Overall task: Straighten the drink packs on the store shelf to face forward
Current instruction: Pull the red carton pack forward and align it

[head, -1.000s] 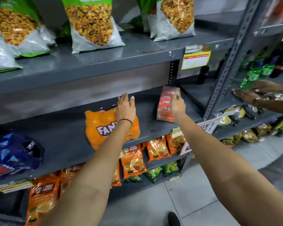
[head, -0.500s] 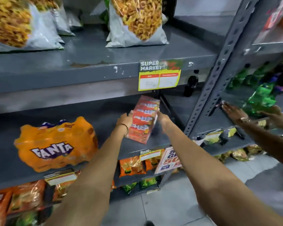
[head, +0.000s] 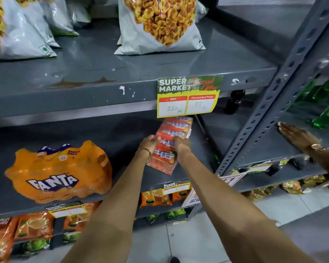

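Clasping the red-orange shrink-wrapped pack of small drink cartons point(head: 169, 145) between both hands on the grey metal middle shelf point(head: 122, 133), just under the yellow price tag point(head: 188, 96). Left hand point(head: 149, 144) pressing against the pack's left long edge, right hand point(head: 181, 144) wrapping over its right edge, fingers curling onto the printed face; each grip closing on the pack, neither released. Lying with the long axis running from the near shelf lip up and away toward the back right, so skewed rather than square to the aisle, the printed face tilting upward. Sitting directly between the two grips, both equally near. Probably calling for a twist to bring that axis square. Resting well apart to the left: the orange plastic-wrapped Fanta multipack point(head: 59, 173), label already facing outward.
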Motion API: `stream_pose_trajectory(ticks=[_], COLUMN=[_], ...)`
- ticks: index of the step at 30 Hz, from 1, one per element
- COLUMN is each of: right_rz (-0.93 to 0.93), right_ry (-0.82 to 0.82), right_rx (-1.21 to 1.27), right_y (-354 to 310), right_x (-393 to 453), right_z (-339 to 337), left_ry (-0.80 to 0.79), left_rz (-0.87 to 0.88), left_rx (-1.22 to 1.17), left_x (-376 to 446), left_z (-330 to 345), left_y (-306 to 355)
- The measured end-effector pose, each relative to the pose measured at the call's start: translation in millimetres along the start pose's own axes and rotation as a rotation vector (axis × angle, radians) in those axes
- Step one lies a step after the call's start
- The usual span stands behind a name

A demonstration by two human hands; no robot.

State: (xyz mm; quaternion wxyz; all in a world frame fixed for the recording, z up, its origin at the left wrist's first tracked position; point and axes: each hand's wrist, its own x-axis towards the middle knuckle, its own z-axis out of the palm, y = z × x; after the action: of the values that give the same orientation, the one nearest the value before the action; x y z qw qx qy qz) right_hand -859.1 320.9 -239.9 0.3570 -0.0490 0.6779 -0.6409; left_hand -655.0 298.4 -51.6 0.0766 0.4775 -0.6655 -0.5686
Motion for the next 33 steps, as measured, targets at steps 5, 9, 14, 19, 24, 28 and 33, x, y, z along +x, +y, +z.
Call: stream_pose_trajectory(ticks=[5, 9, 14, 19, 24, 28, 33], right_rz=[0.125, 0.129, 0.078, 0.133, 0.031, -0.126, -0.286], right_ry=[0.155, 0.173, 0.183, 0.074, 0.049, 0.131, 0.083], right_rx=[0.03, 0.126, 0.139, -0.034, -0.289, -0.769, -1.147], right_y=[-111.4, -114.9, -125.6, -159.8, -185.2, -174.4, -157.6], right_x=[-198.5, -214.4, -222.2, -221.2, -236.1, -244.9, -250.1], right_z=[15.0, 6.2, -3.6, -10.0, 1.9, 18.6, 23.0], left_ry=[0.01, 0.01, -0.016, -0.02, -0.099, -0.094, 0.081], left_rz=[-0.036, -0.022, -0.003, -0.013, -0.097, -0.156, -0.134], left_rx=[-0.076, -0.159, -0.297, -0.508, -0.561, -0.476, -0.5], left_x=[-2.6, -24.7, -39.2, -55.2, -60.7, -65.5, -47.5], left_z=[-1.3, 0.0, 5.4, 10.7, 12.4, 8.1, -21.0], left_y=[-0.7, 5.7, 3.9, 1.3, -9.4, -14.2, -6.7])
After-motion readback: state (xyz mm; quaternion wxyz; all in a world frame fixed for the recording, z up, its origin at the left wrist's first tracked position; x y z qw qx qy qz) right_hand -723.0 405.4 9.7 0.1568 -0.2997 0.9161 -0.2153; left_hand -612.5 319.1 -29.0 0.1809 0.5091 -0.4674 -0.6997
